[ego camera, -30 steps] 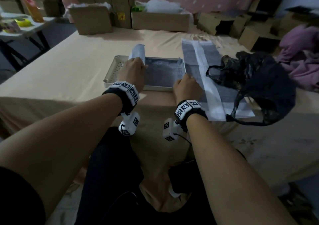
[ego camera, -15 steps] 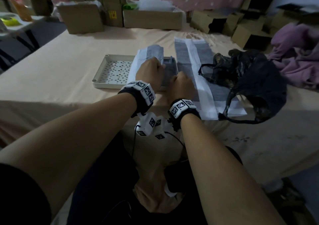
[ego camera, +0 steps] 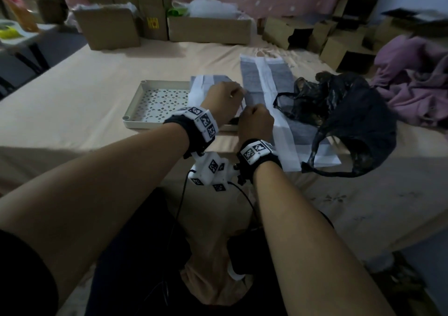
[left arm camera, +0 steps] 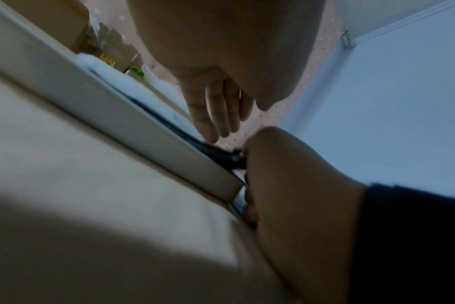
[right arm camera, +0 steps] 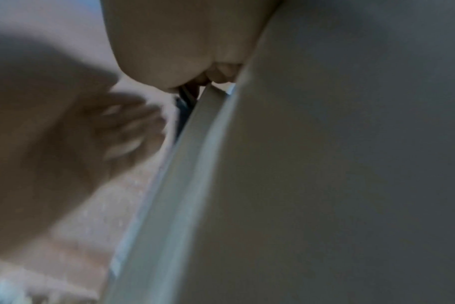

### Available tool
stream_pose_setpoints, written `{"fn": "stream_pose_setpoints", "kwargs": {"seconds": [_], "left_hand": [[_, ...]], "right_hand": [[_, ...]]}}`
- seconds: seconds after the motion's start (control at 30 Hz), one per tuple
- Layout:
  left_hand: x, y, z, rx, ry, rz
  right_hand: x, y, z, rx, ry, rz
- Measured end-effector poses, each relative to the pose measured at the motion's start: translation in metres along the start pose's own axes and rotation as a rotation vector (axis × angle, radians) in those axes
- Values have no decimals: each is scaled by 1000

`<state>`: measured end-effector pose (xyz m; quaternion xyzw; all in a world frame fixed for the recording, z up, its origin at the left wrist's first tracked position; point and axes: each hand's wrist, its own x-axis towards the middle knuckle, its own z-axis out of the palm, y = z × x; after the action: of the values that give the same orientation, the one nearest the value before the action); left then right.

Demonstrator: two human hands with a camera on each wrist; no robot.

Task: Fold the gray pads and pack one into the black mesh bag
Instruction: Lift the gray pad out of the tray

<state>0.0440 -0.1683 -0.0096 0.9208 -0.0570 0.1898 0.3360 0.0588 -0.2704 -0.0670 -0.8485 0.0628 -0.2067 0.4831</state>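
A folded gray pad (ego camera: 210, 81) with white borders lies over the right part of a cream tray (ego camera: 155, 102). My left hand (ego camera: 232, 93) rests on top of it; in the left wrist view its fingers (left arm camera: 216, 123) are straight and touch the pad at the tray's rim. My right hand (ego camera: 252, 115) is curled at the tray's near right corner and pinches the pad's dark edge (left arm camera: 229, 153). A second gray pad (ego camera: 266, 85) lies unfolded to the right. The black mesh bag (ego camera: 351, 112) lies crumpled on that pad's right side.
Cardboard boxes (ego camera: 208, 29) line the back of the beige-covered table (ego camera: 72, 102). A purple cloth (ego camera: 417, 78) is heaped at the far right. A small side table (ego camera: 14, 32) stands at the left. The tray's left half shows its dotted floor.
My left hand carried the pad's left part over to the right, folding it and uncovering the tray's left half. Both hands now meet at the tray's right end.
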Motion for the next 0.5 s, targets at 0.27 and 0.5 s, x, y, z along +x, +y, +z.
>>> {"fn": "stream_pose_setpoints", "kwargs": {"seconds": [0.27,0.5], "left_hand": [[10,-101,-54,142,-22,-531],[21,-115,-61,-194,-120,-715]], "right_hand": [[0,-6,1,-29,8,72],[1,-4,6,-118,15,22]]}}
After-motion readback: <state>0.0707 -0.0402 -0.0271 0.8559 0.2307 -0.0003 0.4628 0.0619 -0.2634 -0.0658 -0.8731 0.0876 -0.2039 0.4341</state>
